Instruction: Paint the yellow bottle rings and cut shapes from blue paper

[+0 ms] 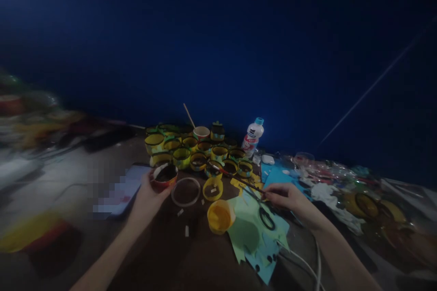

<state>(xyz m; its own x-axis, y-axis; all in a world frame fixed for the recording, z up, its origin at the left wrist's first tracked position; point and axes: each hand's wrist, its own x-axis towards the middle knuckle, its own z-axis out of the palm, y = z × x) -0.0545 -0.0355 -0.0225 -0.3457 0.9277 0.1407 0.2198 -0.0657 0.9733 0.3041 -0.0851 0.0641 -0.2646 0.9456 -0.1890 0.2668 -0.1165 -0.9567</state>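
Observation:
My left hand [150,195] is closed round a small red cup [168,183], dark inside with a whitish patch near its rim. A thin paintbrush [251,185] is pinched in my right hand [283,196], its bristle end pointing left above yellow rings. Right of the red cup lies a clear round lid or ring [186,192]. Between my hands stands a cup of yellow paint [219,218], with a yellow ring [212,189] just behind it. Several yellow ring-shaped pieces [181,158] with dark edges stand grouped behind.
A white bottle [252,136] with a blue cap stands at the back. Green and blue paper [251,232] lies under black-handled scissors [266,219]. A white cable [318,259] runs at the right. A pale blue flat device or sheet [128,191], partly pixelated, lies left. Clutter fills both sides.

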